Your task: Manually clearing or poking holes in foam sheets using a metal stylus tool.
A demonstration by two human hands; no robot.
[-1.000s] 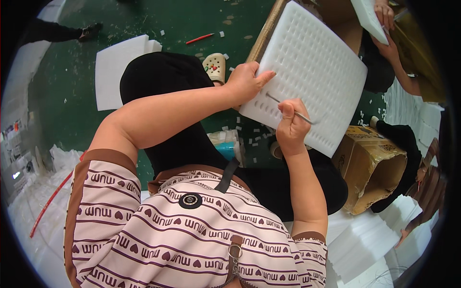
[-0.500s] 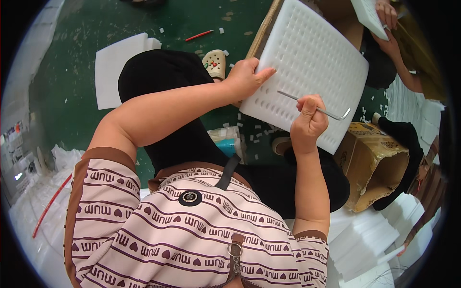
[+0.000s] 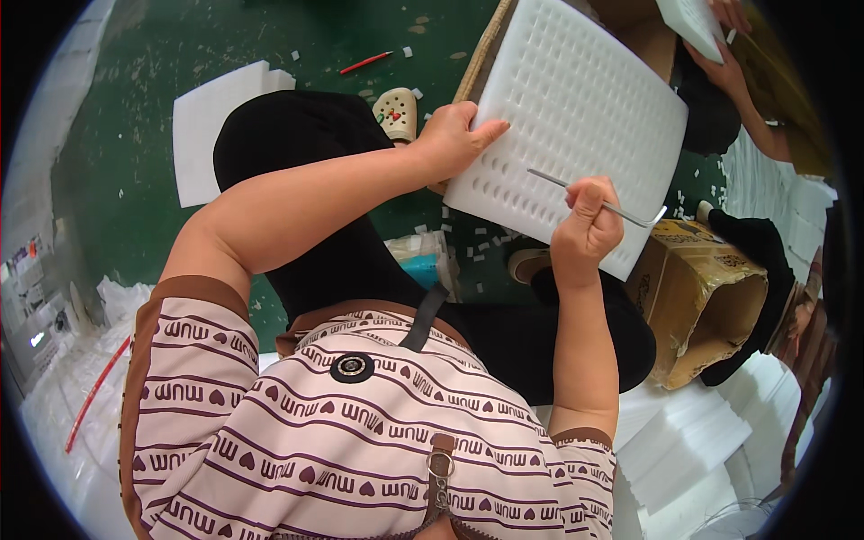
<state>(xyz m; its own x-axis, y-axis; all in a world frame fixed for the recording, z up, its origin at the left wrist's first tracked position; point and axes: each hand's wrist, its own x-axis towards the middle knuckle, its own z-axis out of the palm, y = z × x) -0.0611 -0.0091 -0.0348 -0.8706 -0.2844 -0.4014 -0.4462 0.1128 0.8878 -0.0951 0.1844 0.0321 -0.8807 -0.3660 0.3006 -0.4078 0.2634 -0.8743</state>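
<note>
A white foam sheet (image 3: 585,108) with rows of small slots lies tilted over an open cardboard box (image 3: 481,56). My left hand (image 3: 454,139) grips its near left edge, thumb on the top face and the other fingers partly hidden. My right hand (image 3: 589,220) is closed around a bent metal hex key (image 3: 621,212), held above the sheet's near right part. The key's straight end points left over the slots, apart from my left hand. Its short bent end sticks out to the right of my fist.
Plain white foam sheets (image 3: 202,135) lie on the green floor, left of my knee. A red pen (image 3: 366,63) and foam scraps are beyond. An opened carton (image 3: 711,297) stands at right, near stacked foam (image 3: 693,441). Another person's hand (image 3: 720,72) holds a foam piece at upper right.
My right hand has shifted slightly right with the hex key, whose tip moved a little right over the sheet. My left hand keeps its grip on the sheet's edge.
</note>
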